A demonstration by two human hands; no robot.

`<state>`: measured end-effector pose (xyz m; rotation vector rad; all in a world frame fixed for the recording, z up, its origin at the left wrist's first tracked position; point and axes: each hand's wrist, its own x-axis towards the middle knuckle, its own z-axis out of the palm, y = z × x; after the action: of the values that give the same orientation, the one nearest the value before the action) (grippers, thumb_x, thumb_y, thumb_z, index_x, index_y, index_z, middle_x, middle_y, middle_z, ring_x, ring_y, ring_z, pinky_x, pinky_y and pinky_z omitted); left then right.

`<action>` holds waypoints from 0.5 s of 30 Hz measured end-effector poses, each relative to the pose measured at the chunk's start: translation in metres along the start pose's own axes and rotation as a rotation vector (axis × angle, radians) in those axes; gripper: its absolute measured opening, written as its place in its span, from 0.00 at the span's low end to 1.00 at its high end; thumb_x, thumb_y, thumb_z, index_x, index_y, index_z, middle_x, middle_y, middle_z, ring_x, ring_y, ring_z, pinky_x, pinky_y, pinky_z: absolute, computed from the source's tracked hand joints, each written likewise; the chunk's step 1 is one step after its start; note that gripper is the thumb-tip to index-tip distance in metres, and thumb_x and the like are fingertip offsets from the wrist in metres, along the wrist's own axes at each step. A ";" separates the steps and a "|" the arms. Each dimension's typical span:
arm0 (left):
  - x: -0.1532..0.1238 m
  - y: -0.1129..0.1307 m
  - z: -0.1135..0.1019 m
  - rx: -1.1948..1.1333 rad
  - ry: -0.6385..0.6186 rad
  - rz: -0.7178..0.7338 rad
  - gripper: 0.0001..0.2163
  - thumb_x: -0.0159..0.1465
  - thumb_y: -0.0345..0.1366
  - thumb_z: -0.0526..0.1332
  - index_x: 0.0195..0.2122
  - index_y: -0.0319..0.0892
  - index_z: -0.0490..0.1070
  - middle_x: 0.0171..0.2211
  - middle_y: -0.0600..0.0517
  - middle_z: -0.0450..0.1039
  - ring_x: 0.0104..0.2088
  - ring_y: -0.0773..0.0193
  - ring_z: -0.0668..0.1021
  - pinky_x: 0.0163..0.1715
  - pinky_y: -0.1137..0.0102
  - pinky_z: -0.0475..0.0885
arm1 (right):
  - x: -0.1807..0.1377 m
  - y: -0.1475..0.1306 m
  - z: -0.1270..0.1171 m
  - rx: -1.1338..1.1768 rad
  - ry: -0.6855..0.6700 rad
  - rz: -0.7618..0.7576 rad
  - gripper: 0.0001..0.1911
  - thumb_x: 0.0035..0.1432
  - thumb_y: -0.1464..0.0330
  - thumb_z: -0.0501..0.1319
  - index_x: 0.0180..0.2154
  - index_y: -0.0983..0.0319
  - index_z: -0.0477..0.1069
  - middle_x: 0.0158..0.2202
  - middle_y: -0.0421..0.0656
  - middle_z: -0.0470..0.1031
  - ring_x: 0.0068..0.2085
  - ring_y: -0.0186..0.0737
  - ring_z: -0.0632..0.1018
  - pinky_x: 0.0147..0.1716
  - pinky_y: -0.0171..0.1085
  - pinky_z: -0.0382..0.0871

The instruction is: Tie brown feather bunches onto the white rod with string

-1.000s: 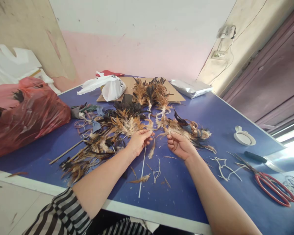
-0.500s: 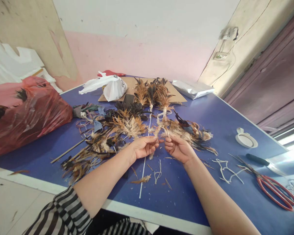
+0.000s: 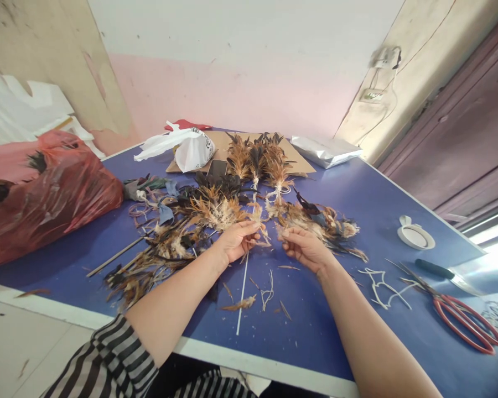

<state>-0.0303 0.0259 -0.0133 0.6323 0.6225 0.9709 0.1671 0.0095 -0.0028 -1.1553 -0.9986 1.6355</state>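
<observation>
My left hand (image 3: 237,243) is closed in a pinch on a few pale brown feathers (image 3: 258,216), their tips pointing up and their thin ends hanging by my fingers. A short gap away, my right hand (image 3: 305,249) pinches a small light feather tuft (image 3: 279,230), partly hidden by the fingers. Just beyond the right hand lies a pile of brown and dark feathers (image 3: 330,221). Past the left hand is a bundle of orange-brown and black feathers (image 3: 216,207). Bound feather bunches (image 3: 257,157) stand farther back, one with white string (image 3: 277,193) around its base.
Red-handled scissors (image 3: 467,323), a green-handled knife (image 3: 435,269), white string pieces (image 3: 384,287) and a tape roll (image 3: 416,236) lie right. At left are a red plastic bag (image 3: 74,188) and a stick (image 3: 114,257). A silver packet (image 3: 326,150) and cardboard (image 3: 302,163) lie at the back.
My hands have drawn apart, the left one moving slightly left and up. Feathers that were together between the fingers are now split between both hands.
</observation>
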 end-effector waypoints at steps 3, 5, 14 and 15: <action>0.000 0.000 -0.001 0.009 -0.013 0.018 0.05 0.52 0.28 0.64 0.30 0.33 0.73 0.28 0.50 0.72 0.22 0.76 0.71 0.17 0.83 0.64 | 0.002 -0.002 -0.002 0.025 0.167 -0.086 0.16 0.34 0.66 0.70 0.23 0.63 0.65 0.20 0.35 0.66 0.21 0.27 0.67 0.16 0.27 0.56; -0.001 -0.001 0.000 0.039 -0.001 0.022 0.05 0.51 0.29 0.65 0.30 0.34 0.73 0.28 0.50 0.72 0.22 0.77 0.71 0.17 0.82 0.64 | 0.000 -0.003 0.000 0.061 0.155 -0.098 0.16 0.34 0.66 0.70 0.23 0.62 0.66 0.19 0.34 0.65 0.21 0.27 0.66 0.17 0.27 0.56; -0.005 -0.005 0.011 0.211 0.061 0.046 0.09 0.46 0.32 0.68 0.28 0.34 0.73 0.20 0.52 0.70 0.19 0.75 0.70 0.18 0.80 0.62 | -0.009 0.002 0.022 -0.126 -0.038 -0.047 0.13 0.39 0.63 0.68 0.23 0.64 0.68 0.18 0.36 0.67 0.21 0.27 0.65 0.18 0.28 0.55; -0.005 -0.005 0.012 0.218 0.059 0.049 0.09 0.46 0.32 0.68 0.27 0.34 0.73 0.19 0.52 0.70 0.19 0.75 0.70 0.18 0.80 0.62 | -0.009 0.004 0.023 -0.158 -0.031 -0.053 0.13 0.38 0.63 0.68 0.23 0.64 0.68 0.18 0.36 0.67 0.20 0.27 0.65 0.17 0.28 0.55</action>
<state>-0.0213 0.0168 -0.0085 0.8170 0.7750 0.9779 0.1463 -0.0027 0.0014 -1.1999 -1.1863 1.5594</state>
